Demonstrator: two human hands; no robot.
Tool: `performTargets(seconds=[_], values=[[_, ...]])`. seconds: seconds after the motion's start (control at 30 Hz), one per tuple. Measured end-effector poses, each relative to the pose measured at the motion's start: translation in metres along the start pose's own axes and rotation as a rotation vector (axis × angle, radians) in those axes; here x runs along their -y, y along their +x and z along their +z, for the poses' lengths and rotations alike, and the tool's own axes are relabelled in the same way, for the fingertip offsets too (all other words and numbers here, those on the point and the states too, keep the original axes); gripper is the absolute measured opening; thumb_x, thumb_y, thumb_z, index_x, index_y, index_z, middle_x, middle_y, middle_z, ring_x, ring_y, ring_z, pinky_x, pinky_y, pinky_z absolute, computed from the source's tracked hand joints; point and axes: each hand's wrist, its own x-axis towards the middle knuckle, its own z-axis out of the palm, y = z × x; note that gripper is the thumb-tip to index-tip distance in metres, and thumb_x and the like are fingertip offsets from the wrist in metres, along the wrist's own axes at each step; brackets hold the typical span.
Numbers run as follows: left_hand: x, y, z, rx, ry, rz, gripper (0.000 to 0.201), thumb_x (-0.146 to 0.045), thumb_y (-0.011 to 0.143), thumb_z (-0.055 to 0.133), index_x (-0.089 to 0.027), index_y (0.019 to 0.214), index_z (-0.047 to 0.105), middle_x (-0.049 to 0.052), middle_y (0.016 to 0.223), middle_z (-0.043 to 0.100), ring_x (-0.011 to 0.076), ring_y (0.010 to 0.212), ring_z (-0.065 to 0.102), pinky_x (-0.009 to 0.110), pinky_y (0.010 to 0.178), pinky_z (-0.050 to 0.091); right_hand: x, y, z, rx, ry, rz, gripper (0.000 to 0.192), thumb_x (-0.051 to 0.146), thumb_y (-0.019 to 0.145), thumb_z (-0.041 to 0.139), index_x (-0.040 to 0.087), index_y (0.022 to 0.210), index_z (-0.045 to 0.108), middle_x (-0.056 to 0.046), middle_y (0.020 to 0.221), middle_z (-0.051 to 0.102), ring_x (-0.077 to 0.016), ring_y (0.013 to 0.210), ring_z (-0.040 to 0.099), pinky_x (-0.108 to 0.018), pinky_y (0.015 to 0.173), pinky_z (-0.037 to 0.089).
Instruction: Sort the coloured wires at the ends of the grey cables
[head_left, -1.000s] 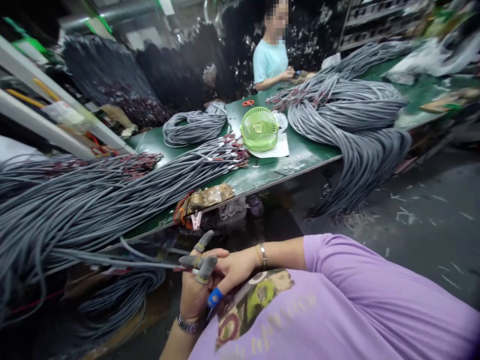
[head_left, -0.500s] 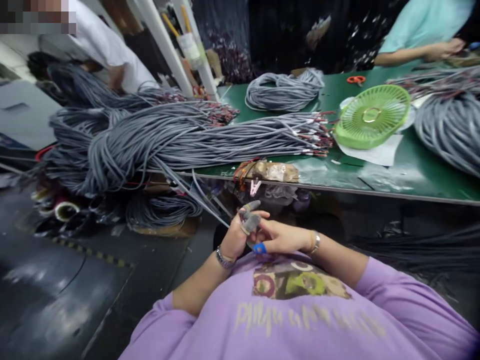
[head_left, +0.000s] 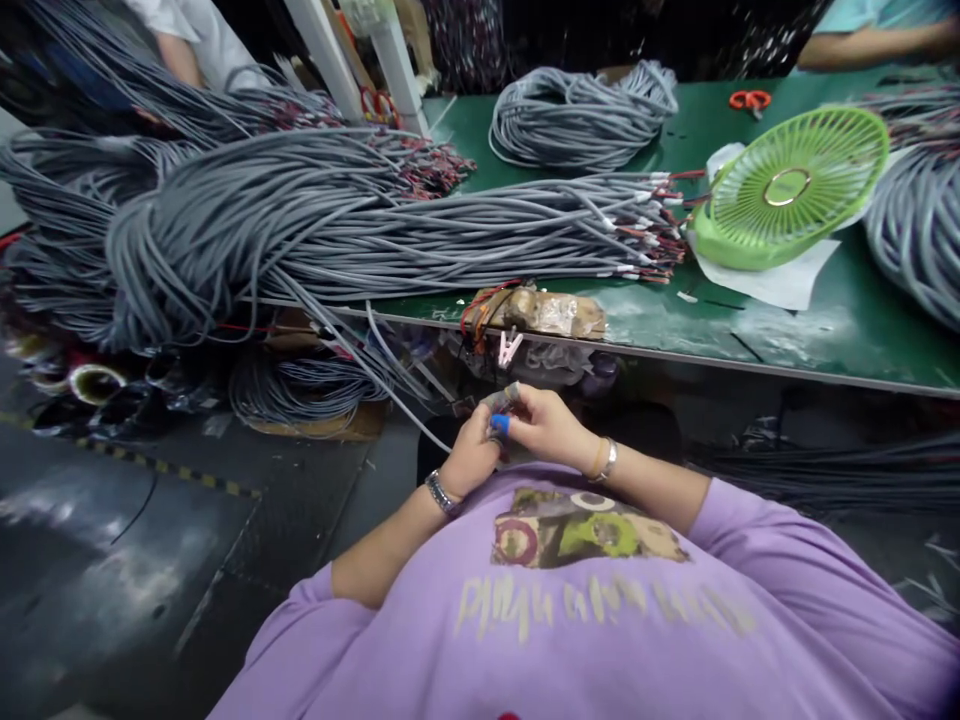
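My left hand [head_left: 472, 450] is closed in front of my waist, fingers curled together. A grey cable [head_left: 416, 422] runs down from the bench to this hand, and its end is hidden among the fingers. My right hand [head_left: 553, 428] meets the left, its thumb and fingers pinched together. Blue wrapping [head_left: 499, 425] covers the right thumb tip, and grey finger covers [head_left: 504, 398] show where the hands meet. Whatever the right fingers pinch is too small and covered to make out.
A thick bundle of grey cables [head_left: 420, 235] with red and black wire ends lies along the green bench [head_left: 660, 335]. Around it are a coiled cable [head_left: 577, 120], a green fan [head_left: 799, 185], orange scissors [head_left: 750, 101] and a pink clip [head_left: 509, 347]. Other people stand across the bench.
My view has tilted down and shifted. The fingers of my left hand, spread upward before, are now curled in, and my right fingertips have moved up over them.
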Motion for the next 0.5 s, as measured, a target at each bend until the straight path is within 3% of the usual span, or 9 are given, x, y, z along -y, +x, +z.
performTargets(seconds=[0.1, 0.2, 0.3, 0.4, 0.5], values=[[-0.006, -0.001, -0.001, 0.038, 0.020, 0.020, 0.037, -0.017, 0.068, 0.074, -0.018, 0.104, 0.063, 0.003, 0.084, 0.069, 0.0130, 0.064, 0.063, 0.022, 0.055, 0.051, -0.006, 0.005, -0.007, -0.053, 0.142, 0.066, 0.022, 0.032, 0.071, 0.072, 0.017, 0.078, 0.058, 0.001, 0.068, 0.059, -0.0118, 0.062, 0.053, -0.025, 0.058, 0.045], [-0.015, -0.004, 0.002, 0.067, -0.037, -0.027, 0.031, -0.031, 0.073, 0.075, -0.016, 0.096, 0.061, 0.003, 0.077, 0.070, 0.0127, 0.061, 0.065, 0.022, 0.056, 0.052, -0.015, 0.003, -0.017, -0.089, 0.215, 0.194, 0.025, 0.034, 0.067, 0.073, 0.016, 0.077, 0.058, 0.003, 0.064, 0.056, -0.0088, 0.053, 0.046, -0.021, 0.046, 0.037], [-0.019, -0.003, 0.006, 0.058, -0.028, -0.089, 0.032, -0.040, 0.072, 0.075, -0.015, 0.085, 0.061, 0.003, 0.067, 0.068, 0.0129, 0.055, 0.065, 0.021, 0.051, 0.051, -0.023, -0.002, -0.022, -0.118, 0.309, 0.270, 0.024, 0.032, 0.065, 0.073, 0.016, 0.075, 0.058, 0.004, 0.061, 0.053, -0.0066, 0.049, 0.041, -0.020, 0.044, 0.034], [-0.019, -0.001, 0.009, 0.128, 0.036, -0.150, 0.031, -0.040, 0.070, 0.077, -0.015, 0.075, 0.060, 0.001, 0.060, 0.065, 0.0121, 0.048, 0.063, 0.019, 0.043, 0.047, -0.027, -0.005, -0.022, -0.100, 0.430, 0.372, 0.026, 0.034, 0.065, 0.073, 0.017, 0.073, 0.055, 0.006, 0.055, 0.048, -0.0058, 0.044, 0.037, -0.020, 0.043, 0.033], [-0.018, 0.002, 0.011, 0.227, 0.090, -0.152, 0.025, -0.034, 0.072, 0.076, -0.014, 0.073, 0.061, 0.001, 0.057, 0.064, 0.0119, 0.045, 0.061, 0.019, 0.042, 0.047, -0.026, -0.007, -0.021, -0.091, 0.334, 0.301, 0.027, 0.036, 0.067, 0.074, 0.016, 0.071, 0.057, 0.005, 0.057, 0.051, -0.0073, 0.048, 0.040, -0.021, 0.046, 0.034]])
